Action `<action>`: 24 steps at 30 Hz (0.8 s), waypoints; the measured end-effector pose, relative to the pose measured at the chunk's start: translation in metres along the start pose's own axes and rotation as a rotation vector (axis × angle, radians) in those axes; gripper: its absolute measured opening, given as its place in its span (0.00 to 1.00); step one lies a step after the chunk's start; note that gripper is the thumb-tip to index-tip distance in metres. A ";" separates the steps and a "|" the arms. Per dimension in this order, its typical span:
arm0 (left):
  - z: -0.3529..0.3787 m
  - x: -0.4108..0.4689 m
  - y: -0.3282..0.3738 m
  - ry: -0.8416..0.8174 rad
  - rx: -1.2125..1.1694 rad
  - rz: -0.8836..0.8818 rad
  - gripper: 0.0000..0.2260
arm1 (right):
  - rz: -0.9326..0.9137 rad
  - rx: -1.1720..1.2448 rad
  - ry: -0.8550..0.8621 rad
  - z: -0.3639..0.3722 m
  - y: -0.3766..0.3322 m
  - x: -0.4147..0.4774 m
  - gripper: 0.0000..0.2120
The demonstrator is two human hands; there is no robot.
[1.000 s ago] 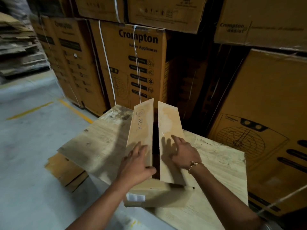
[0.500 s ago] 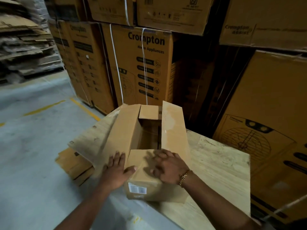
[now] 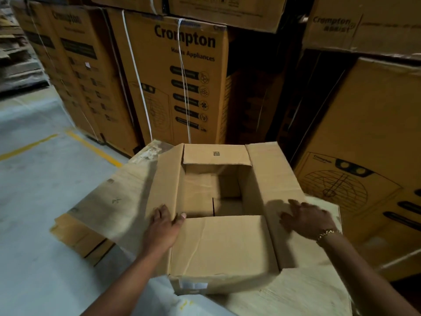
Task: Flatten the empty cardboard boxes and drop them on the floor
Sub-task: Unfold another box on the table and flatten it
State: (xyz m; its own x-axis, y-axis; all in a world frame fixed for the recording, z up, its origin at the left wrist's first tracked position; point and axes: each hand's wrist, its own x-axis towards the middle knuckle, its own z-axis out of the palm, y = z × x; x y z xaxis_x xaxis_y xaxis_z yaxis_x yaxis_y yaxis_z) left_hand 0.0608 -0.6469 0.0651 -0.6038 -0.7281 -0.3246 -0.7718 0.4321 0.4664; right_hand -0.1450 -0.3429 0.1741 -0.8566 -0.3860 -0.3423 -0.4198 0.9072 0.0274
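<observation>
Stacked Crompton cartons (image 3: 177,76) wall the back; grey floor (image 3: 34,201) with a yellow line (image 3: 93,145) lies left. I see the open box (image 3: 223,247) on a pale board (image 3: 307,293), left hand (image 3: 163,226) and right hand (image 3: 307,218) pressing flat on its side flaps, fingers straight, gripping nothing.

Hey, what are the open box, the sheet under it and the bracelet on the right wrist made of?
The open box looks like plain brown corrugated cardboard, matte, with creased, folded flaps. The sheet under it seems pale cardboard or thin board, scuffed and stained; the look leaves it open. The bracelet appears to be gold-coloured metal, its chain links catching light.
</observation>
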 end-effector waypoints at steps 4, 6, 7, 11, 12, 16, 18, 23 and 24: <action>0.006 0.015 0.000 -0.016 -0.182 -0.033 0.33 | 0.096 0.646 -0.270 0.043 -0.031 0.017 0.42; 0.009 0.016 0.001 -0.025 -0.332 -0.016 0.28 | 0.191 0.865 -0.339 0.061 -0.044 0.035 0.45; 0.009 0.015 0.002 -0.026 -0.385 -0.010 0.24 | 0.209 0.922 -0.357 0.076 -0.041 0.054 0.49; 0.007 0.013 0.000 -0.056 -0.456 -0.012 0.21 | 0.270 0.917 -0.437 0.066 -0.054 0.066 0.43; 0.005 0.011 -0.001 -0.065 -0.453 -0.007 0.24 | 0.274 0.890 -0.437 0.055 -0.061 0.060 0.39; 0.002 0.009 -0.002 -0.062 -0.400 -0.038 0.36 | 0.249 0.771 -0.341 0.041 -0.061 0.052 0.37; 0.000 0.012 -0.002 -0.091 -0.415 -0.092 0.33 | 0.226 0.783 -0.342 0.023 -0.067 0.036 0.31; -0.032 -0.007 0.008 -0.227 -0.878 -0.085 0.26 | 0.097 0.843 -0.415 -0.030 -0.066 -0.014 0.23; -0.040 -0.012 0.007 -0.226 -0.908 -0.066 0.22 | 0.070 0.888 -0.436 -0.034 -0.060 -0.017 0.26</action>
State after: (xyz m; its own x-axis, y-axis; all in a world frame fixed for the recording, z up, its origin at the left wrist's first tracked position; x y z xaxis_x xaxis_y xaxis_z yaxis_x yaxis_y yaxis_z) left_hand 0.0708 -0.6564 0.1050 -0.6623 -0.5746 -0.4809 -0.4124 -0.2563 0.8742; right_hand -0.1158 -0.3963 0.2100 -0.6106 -0.3929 -0.6876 0.1579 0.7904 -0.5919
